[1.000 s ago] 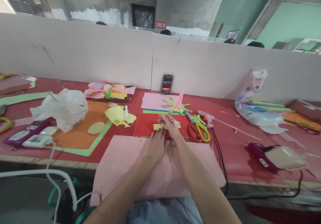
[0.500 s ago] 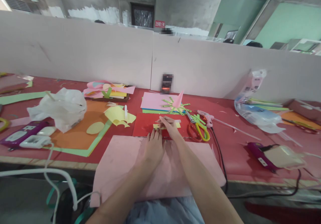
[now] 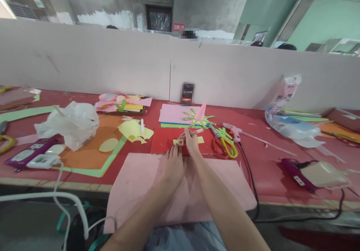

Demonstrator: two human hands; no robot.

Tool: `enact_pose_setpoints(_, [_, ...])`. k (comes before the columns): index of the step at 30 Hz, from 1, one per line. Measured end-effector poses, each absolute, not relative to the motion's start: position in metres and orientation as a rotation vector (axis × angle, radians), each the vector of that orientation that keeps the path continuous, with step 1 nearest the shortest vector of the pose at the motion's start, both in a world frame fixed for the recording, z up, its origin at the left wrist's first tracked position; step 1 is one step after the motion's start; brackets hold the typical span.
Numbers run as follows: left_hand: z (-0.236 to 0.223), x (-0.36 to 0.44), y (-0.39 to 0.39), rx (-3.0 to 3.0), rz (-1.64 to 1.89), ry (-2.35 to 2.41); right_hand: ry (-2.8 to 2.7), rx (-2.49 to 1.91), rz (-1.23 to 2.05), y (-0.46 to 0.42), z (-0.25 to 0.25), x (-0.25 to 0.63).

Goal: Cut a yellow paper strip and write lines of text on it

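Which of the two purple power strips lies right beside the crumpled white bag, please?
The left-hand power strip, just in front of the bag; the right-hand one lies far from it.

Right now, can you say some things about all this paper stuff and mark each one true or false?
1. The right hand holds a thin stick. True.
2. The pink cone lies on its side. False: it points up.
3. The crumpled white bag sits partly on orange paper. True.
4. The glue gun is blue. False: it is pink.
5. The left hand is up in the air. False: its fingers are down by the yellow strip.
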State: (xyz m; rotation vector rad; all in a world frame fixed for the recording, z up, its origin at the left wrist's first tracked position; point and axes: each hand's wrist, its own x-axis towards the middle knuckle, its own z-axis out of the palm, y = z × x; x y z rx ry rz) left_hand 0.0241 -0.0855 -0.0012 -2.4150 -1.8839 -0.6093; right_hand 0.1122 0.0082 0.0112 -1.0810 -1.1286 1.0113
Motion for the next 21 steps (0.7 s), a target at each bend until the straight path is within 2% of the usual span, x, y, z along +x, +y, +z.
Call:
enact_pose_setpoints(8, [0.0004,0.0228,-0.087,-2.421,-0.609,-1.906,-1.401,-1.079,0.937,0.0039,0.0131,0.1144])
enact_pose_setpoints(21, [-0.0004,0.0225,-0.0864,-2.423,-0.616,-1.928,-1.465,-1.109,0.874,0.0078,0.0071,0.1154])
